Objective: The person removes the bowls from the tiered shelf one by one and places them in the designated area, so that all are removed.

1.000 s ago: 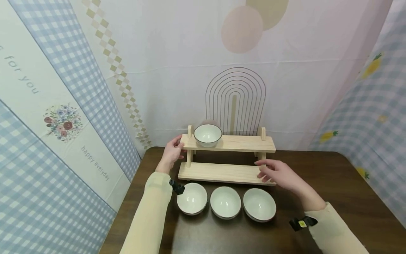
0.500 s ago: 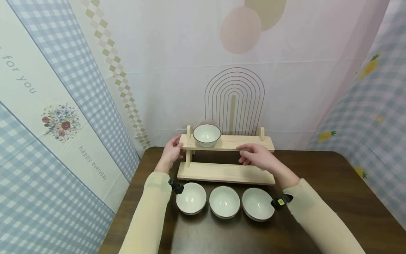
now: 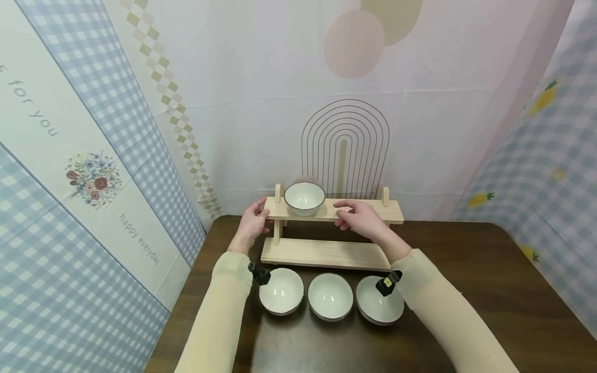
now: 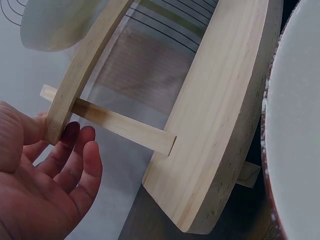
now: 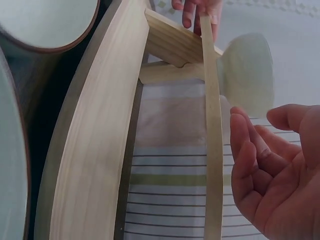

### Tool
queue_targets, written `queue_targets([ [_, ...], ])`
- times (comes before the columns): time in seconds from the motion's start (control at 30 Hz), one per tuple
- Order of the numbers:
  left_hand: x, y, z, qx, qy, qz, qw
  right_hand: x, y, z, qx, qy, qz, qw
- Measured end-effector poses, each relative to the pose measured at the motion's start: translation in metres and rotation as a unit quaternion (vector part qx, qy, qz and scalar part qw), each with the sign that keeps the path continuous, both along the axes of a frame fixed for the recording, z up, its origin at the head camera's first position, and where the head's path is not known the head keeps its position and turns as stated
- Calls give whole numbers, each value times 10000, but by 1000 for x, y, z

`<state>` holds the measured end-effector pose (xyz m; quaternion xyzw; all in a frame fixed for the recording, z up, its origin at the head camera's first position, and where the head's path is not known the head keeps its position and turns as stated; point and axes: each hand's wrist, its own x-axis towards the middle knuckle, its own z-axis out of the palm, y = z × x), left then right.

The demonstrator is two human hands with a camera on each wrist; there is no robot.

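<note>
A two-tier wooden shelf rack (image 3: 326,252) stands on the table, with a white dark-rimmed bowl (image 3: 305,198) upright on the left half of its upper board. My left hand (image 3: 252,221) grips the left end of that board (image 4: 75,80), thumb on one face and fingers on the other. Over the middle of the upper board, my right hand (image 3: 361,220) holds nothing. Its thumb and fingers are parted and point at the bowl (image 5: 247,75), with a small gap to its side in the right wrist view.
Three more white bowls stand in a row before the rack: a left bowl (image 3: 281,291), a middle bowl (image 3: 330,297) and a right bowl (image 3: 378,308), partly behind the right wrist camera. A patterned cloth (image 3: 261,134) hangs behind the dark table (image 3: 466,269).
My right hand has moved left and up from the rack's lower right end to the upper board beside the bowl. The left hand keeps its grip, and the bowls stay put.
</note>
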<state>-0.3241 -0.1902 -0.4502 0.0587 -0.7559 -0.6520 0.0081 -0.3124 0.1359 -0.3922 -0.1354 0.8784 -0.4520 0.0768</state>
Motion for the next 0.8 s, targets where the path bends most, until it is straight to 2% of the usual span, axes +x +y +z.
queue_targets([
  [0.2,1,-4,-2,-135,8,-46,9999,2,-17,4,-167,119,-237,9995],
  [0.5,1,-5,-4,-13,-9,-99,9999,0,-37,6,-614,66,-413,9972],
  [0.8,2,-4,-3,-53,11,-66,10000,-6,-45,8,-503,93,-471,9976],
])
